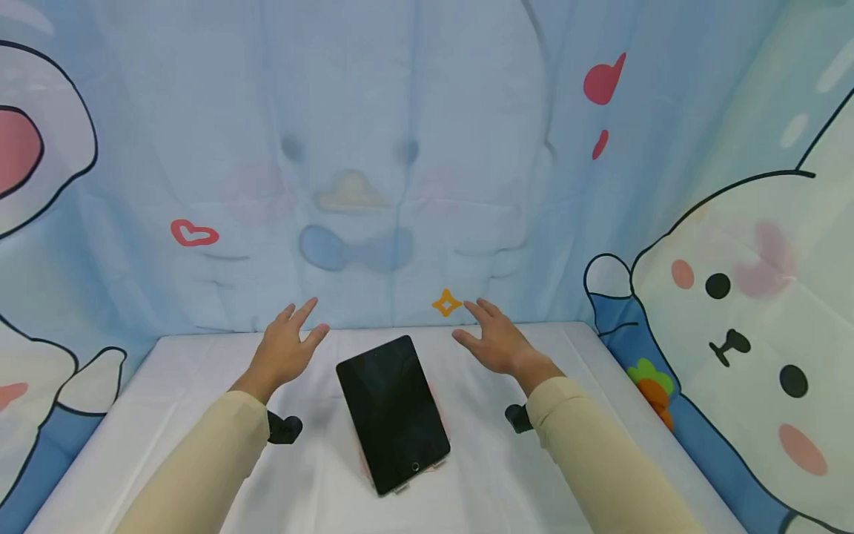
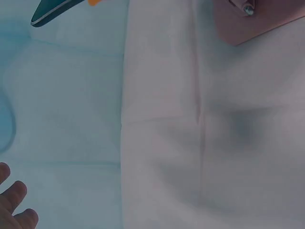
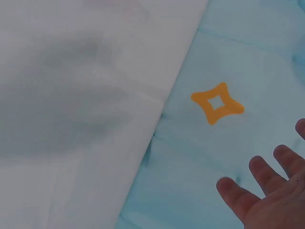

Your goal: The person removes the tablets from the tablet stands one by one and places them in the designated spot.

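Tablet (image 1: 392,415) rests, apparently, on a mostly hidden pink stand (image 2: 267,25); left hand (image 1: 283,348) and right hand (image 1: 499,344) hover clear, fingers spread. One-sided contact could tip it.

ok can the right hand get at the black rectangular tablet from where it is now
Probably yes: the empty right hand, its fingers spread, hangs to the right of the black rectangular tablet, and the head view shows nothing between them.

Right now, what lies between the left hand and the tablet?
No object: the head view shows only bare white tablecloth between the left hand and the tablet.
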Motion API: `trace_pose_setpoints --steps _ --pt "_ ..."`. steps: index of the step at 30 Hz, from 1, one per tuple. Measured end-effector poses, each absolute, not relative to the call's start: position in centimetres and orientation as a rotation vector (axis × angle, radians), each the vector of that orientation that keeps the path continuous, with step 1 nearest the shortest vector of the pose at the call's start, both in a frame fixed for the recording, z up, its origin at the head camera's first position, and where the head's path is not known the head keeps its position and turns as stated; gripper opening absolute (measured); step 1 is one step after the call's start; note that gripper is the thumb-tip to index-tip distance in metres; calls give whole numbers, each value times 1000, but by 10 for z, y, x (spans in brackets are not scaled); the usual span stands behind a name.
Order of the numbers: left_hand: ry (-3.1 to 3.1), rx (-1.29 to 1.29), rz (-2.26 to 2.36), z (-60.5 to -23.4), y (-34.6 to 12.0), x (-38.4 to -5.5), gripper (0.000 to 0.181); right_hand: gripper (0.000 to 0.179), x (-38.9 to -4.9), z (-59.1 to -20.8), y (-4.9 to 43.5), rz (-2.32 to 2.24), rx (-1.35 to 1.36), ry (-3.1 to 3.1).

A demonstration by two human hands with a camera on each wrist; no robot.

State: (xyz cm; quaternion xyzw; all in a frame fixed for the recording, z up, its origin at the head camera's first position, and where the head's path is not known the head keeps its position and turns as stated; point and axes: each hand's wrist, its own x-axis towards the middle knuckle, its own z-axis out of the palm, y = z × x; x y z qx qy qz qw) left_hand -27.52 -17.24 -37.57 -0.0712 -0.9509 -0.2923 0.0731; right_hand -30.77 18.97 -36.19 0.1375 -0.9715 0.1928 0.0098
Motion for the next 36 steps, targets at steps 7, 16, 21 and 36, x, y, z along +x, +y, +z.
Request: trace_pose_setpoints --steps 7,16,21,36 --pt "-2746 -250 -1114 -382 -168 -270 71 73 -305 -369 184 775 474 -2977" --pt "-2645 -257 -1352 -391 -160 -261 67 77 -302 -378 176 1031 504 -2924" --pt "-2617 -258 -1425 -400 -154 -256 62 76 -302 -382 173 1080 476 -2928" --pt "-2581 -298 -1469 -417 -140 -238 54 67 -297 -398 160 1215 574 -2907"
